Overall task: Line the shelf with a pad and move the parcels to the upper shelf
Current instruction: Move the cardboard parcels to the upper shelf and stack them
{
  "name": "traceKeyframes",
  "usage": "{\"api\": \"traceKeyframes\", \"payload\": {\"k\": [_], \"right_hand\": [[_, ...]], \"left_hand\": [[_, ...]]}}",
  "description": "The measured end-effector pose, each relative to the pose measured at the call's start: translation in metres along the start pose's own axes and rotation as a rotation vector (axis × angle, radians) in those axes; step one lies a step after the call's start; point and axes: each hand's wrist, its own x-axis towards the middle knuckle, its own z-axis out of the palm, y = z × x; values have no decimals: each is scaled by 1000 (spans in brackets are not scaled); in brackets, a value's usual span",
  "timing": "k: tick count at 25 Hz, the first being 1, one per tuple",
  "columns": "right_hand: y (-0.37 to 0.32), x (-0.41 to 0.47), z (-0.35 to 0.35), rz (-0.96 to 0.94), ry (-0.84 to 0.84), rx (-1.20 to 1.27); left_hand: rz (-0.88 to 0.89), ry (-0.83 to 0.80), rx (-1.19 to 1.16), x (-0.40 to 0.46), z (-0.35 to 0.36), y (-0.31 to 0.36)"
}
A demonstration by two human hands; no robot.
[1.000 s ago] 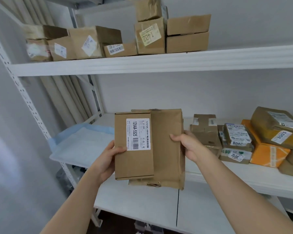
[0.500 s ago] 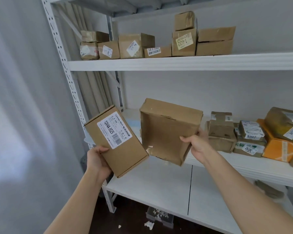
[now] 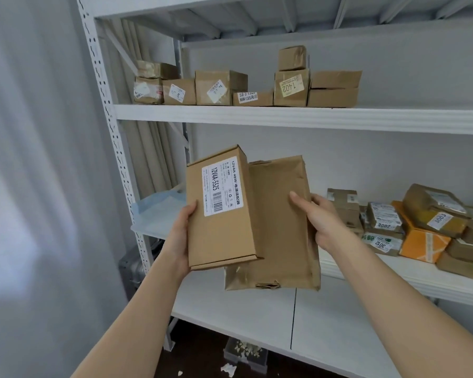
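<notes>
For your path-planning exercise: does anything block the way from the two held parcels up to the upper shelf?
Nothing visible does. The labelled box and plain box have open air above; the upper shelf is bare right of the stacked parcels.

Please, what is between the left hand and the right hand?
In the head view, two brown cardboard parcels: the labelled box gripped by the left hand, overlapping the plain flat box held by the right hand.

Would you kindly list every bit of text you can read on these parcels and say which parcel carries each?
"12V4A-5525" and "12V4A 48W": white label on the box gripped by the left hand.
"1402": yellow label on an upper-shelf box.
"58-3-13..": label on the flat upper-shelf box.
"3": sticker on a small upper-shelf box.
"3012", upside down: parcel on the middle shelf.
The remaining labels are too small or blurred to read.
</notes>
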Motion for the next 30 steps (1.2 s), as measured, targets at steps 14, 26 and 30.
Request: {"api": "traceKeyframes", "payload": {"k": [14,26,30], "right_hand": [[25,16,5,450,-355,-320],[69,121,86,240,116,-80],[88,197,128,250,133,12]], "left_hand": [[63,156,-68,18,3,-10],[31,474,-189,98,-76,10],[31,580,-193,154,-100,26]]}}
